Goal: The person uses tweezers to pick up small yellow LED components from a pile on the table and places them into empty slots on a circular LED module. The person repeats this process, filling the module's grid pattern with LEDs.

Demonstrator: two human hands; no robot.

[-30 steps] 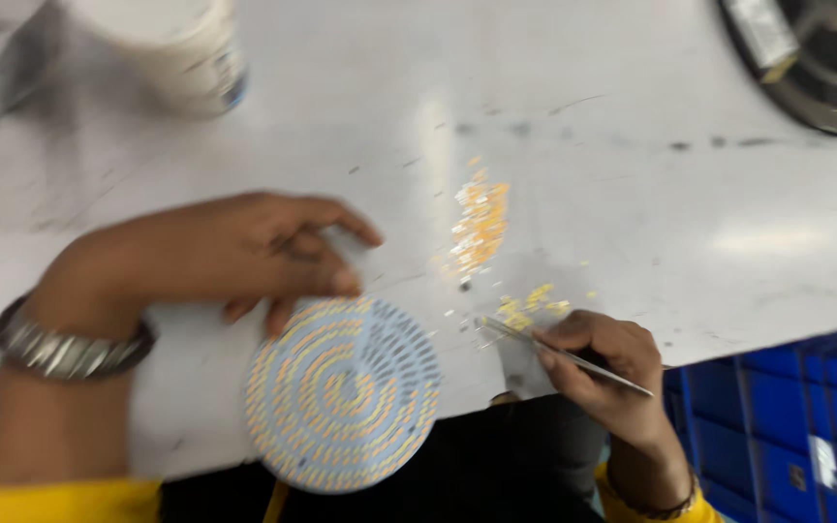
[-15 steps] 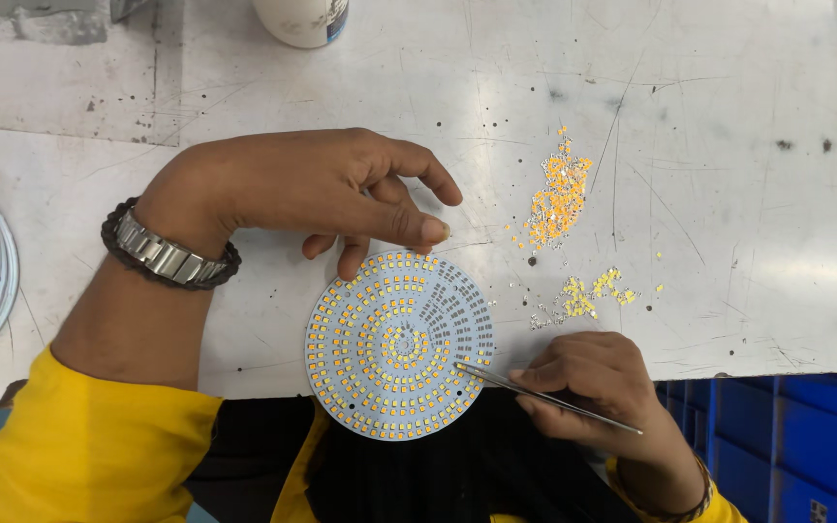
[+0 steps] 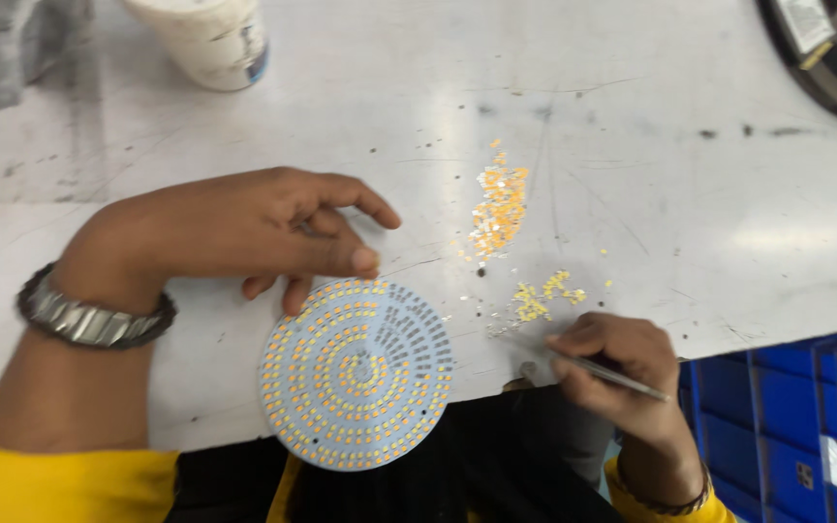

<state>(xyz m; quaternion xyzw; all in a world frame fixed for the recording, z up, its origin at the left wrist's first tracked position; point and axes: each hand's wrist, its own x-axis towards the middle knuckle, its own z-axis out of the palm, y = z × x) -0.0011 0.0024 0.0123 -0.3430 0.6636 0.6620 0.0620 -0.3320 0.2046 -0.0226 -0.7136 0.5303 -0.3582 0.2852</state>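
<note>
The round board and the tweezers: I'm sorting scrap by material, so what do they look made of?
Round board: probably white-coated metal or laminate, matte; it is a thin, flat, rigid disc with rings of small yellow chips. Tweezers in the right hand: likely bare steel, judging by the thin, grey, shiny shaft. The left hand rests at the board's upper edge.

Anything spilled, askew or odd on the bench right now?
Small yellow chips lie loose on the white table in two scattered patches, a larger pile and a smaller one by the right hand, with strays around. The round LED board overhangs the table's near edge, under the left hand's fingertips.
</note>
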